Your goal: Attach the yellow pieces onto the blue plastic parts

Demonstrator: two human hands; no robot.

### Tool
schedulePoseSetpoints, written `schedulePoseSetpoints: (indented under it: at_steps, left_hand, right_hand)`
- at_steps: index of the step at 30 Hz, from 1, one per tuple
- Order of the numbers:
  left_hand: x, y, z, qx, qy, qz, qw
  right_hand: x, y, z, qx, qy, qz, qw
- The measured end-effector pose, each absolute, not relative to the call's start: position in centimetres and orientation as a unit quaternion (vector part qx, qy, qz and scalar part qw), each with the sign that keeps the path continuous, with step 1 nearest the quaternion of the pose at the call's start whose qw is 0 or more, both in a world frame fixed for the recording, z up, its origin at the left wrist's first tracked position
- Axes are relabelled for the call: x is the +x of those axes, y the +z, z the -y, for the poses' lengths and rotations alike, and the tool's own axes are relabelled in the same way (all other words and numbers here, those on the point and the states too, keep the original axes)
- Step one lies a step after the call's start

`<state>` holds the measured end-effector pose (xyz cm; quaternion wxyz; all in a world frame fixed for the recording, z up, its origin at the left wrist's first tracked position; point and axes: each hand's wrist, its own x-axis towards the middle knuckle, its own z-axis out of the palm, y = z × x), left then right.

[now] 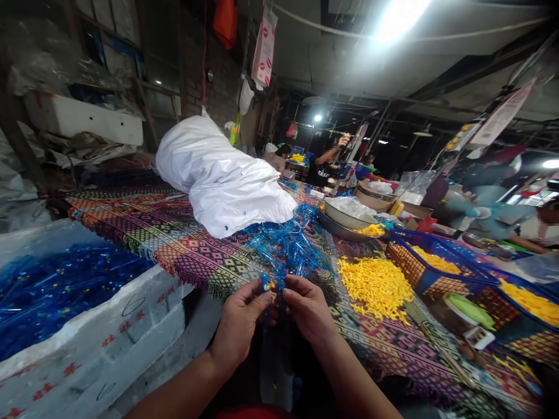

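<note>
My left hand [244, 308] and my right hand [308, 302] are close together at the near edge of the table. Both are closed, thumbs against fingers, on small clear blue plastic pieces [266, 280] with a bit of yellow between them. Their exact kind is too small to make out. Just beyond my fingers lies a loose heap of similar blue plastic pieces [301, 250], spilling from the mouth of a large white sack [236, 180]. To the right of my right hand is a pile of small yellow plastic pieces [375, 288].
A patterned woven cloth [174, 233] covers the table. At left stands a white foam box [131, 311] full of blue pieces. Blue baskets [441, 279] with yellow pieces, metal bowls [338, 227] and a fan [478, 212] are on the right. Other people work in the background.
</note>
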<state>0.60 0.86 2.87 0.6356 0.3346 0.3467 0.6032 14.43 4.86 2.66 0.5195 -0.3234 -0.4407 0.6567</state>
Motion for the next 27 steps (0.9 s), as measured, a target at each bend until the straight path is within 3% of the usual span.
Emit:
schedulePoseSetpoints:
  at_steps: [3, 5, 8, 15, 21, 27]
  left_hand:
    - [0.5, 2.4, -1.2, 0.319, 0.610, -0.370, 0.624]
    - [0.4, 2.1, -1.4, 0.309, 0.612, -0.386, 0.618]
    - [0.1, 1.8, -1.6, 0.301, 0.607, -0.403, 0.616]
    - [-0.8, 0.2, -2.4, 0.281, 0.591, -0.432, 0.621]
    - [0.2, -0.6, -2.7, 0.289, 0.561, -0.432, 0.645]
    - [0.4, -0.3, -2.9, 0.278, 0.564, -0.449, 0.634]
  right_hand:
    - [13.8, 1.3, -7.5, -0.397, 0.565, 0.507, 0.517]
    - [13.4, 0.7, -9.9, -0.473, 0.442, 0.597, 0.473]
    - [14.3, 1.0, -14.1, -0.523, 0.364, 0.636, 0.435]
    - [24.9, 2.1, -20.3, -0.681, 0.153, 0.636, 0.330]
    - [28.0, -0.2, -21.5, -0.733, 0.104, 0.631, 0.231]
    - [28.7, 0.6, -21.9, -0.719, 0.123, 0.611, 0.308]
